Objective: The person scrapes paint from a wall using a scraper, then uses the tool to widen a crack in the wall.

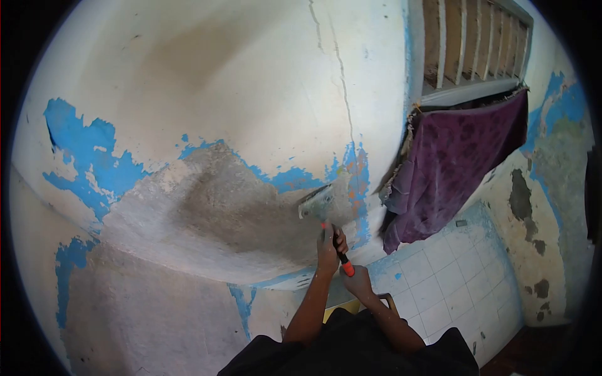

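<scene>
Both of my hands are closed on one long-handled scraper (pixel 316 202) with a wide, whitish-smeared blade and a black and red handle. My left hand (pixel 327 247) wraps the handle just below the blade. Lower down, my right hand (pixel 358 282) grips the red end of the handle. The blade is against or very close to the wall (pixel 257 219), where bare grey plaster shows below peeling blue paint (pixel 295 178); exact contact cannot be made out.
Purple cloth (pixel 458 163) hangs beneath a barred window (pixel 476 44) on the right. Below me is a tiled floor (pixel 433 294) with small debris. Something yellow (pixel 342 309) partly shows behind my arms. Cracks run down the cream wall above the blade.
</scene>
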